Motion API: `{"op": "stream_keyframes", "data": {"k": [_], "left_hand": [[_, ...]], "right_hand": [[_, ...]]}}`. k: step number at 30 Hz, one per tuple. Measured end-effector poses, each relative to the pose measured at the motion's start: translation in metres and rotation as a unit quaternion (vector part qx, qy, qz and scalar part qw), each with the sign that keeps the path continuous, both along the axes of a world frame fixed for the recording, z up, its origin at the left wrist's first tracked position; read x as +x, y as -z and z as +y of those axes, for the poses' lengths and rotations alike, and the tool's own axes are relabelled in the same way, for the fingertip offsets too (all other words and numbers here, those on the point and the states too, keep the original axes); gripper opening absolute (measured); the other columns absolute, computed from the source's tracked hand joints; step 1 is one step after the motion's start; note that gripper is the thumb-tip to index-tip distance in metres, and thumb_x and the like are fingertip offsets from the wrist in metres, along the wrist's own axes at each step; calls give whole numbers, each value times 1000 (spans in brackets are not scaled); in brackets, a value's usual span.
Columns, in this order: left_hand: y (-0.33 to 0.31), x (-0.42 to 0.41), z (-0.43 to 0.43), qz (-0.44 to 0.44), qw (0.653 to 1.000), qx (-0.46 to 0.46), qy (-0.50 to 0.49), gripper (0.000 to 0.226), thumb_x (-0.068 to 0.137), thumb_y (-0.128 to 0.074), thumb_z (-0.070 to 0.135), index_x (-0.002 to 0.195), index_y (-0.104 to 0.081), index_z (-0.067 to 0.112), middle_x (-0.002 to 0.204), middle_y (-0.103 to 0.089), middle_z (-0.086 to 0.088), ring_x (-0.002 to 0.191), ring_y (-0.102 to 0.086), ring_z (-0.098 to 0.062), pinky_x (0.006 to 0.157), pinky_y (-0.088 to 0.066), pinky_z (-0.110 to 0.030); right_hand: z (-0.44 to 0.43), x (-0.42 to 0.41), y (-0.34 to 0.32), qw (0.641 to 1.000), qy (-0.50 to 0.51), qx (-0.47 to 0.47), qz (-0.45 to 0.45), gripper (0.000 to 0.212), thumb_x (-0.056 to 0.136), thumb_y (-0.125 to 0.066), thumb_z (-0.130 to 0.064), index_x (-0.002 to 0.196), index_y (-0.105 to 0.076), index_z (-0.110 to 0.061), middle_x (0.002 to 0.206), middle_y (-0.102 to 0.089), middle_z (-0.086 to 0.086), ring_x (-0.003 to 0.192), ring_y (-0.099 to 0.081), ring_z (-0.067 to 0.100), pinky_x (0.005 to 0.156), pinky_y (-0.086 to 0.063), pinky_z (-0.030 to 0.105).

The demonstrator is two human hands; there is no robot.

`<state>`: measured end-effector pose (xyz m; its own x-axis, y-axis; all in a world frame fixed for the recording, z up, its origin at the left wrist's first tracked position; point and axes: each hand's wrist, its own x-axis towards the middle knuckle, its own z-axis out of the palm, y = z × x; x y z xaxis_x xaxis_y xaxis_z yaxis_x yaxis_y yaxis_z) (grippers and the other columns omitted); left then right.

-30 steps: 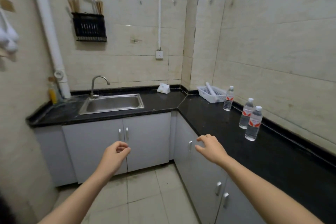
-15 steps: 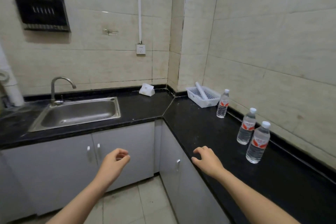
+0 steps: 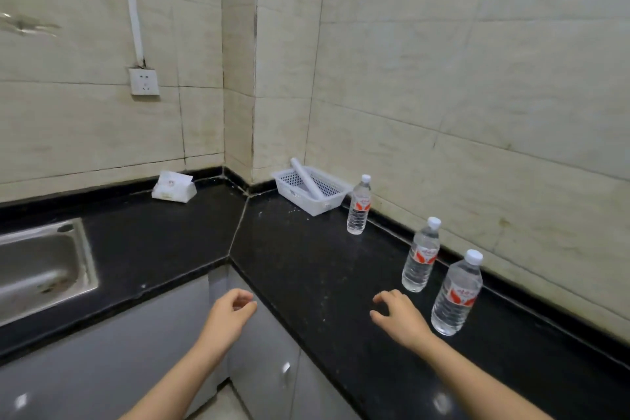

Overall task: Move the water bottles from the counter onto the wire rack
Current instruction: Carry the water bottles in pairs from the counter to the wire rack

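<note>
Water bottles (image 3: 420, 257), all three, are standing upright and capped on the black counter (image 3: 306, 269), strung along the right-hand wall in my head view, each apart from the next. I am reading that line as keeping them off the working area and easy to take one by one. The far bottle (image 3: 358, 206) is standing just beside the white basket (image 3: 300, 203), which is holding a pale roll (image 3: 306, 177). The nearest bottle (image 3: 455, 297) is sitting just right of my right hand (image 3: 400, 317), which is hovering over the counter with fingers loosely curled and spread, gripping nothing. I am judging it to be shaping for a wrap around that bottle's body. My left hand (image 3: 228, 317) is hanging by the counter's front edge, relaxed and empty too, probably free for a second bottle. A tissue pack (image 3: 174, 187) is lying near the corner, and the sink (image 3: 41, 269) is showing at the left. The wire rack is not appearing here, so I am unable to say where it stands.
</note>
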<state>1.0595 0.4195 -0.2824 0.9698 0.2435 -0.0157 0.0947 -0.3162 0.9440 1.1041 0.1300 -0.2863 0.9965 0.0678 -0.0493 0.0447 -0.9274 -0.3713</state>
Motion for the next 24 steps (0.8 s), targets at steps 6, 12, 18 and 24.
{"op": "stream_keyframes", "data": {"k": [6, 12, 18, 24], "left_hand": [[-8, 123, 16, -10, 997, -6, 72, 8, 83, -60, 1, 91, -62, 1, 87, -60, -12, 85, -54, -21, 75, -39, -26], [28, 182, -4, 39, 987, -14, 154, 5, 83, -61, 5, 87, -61, 6, 88, -61, -10, 88, -55, -22, 77, -37, -27], [45, 222, -26, 75, 978, -24, 191, 6, 83, -61, 5, 88, -61, 7, 91, -62, -11, 90, -56, -22, 79, -38, -27], [44, 274, -37, 105, 973, -4, 204, 8, 84, -61, 8, 91, -61, 10, 94, -62, -9, 91, -56, -20, 80, -39, -26]], "right_hand": [[12, 51, -12, 991, 131, 36, -4, 38, 88, -55, -30, 122, -53, -12, 126, -53, 6, 117, -49, 19, 95, -40, 28], [14, 58, 13, 970, 227, 64, 52, 47, 86, -57, -30, 128, -44, -14, 128, -49, 7, 119, -48, 20, 96, -38, 27], [-9, 87, 21, 942, 307, 130, 26, 57, 82, -64, -23, 131, -39, -10, 128, -51, 13, 114, -53, 23, 92, -39, 27], [-45, 152, 38, 838, 453, 300, -52, 60, 74, -72, -3, 125, -42, 5, 110, -62, 17, 91, -59, 27, 86, -44, 37]]}}
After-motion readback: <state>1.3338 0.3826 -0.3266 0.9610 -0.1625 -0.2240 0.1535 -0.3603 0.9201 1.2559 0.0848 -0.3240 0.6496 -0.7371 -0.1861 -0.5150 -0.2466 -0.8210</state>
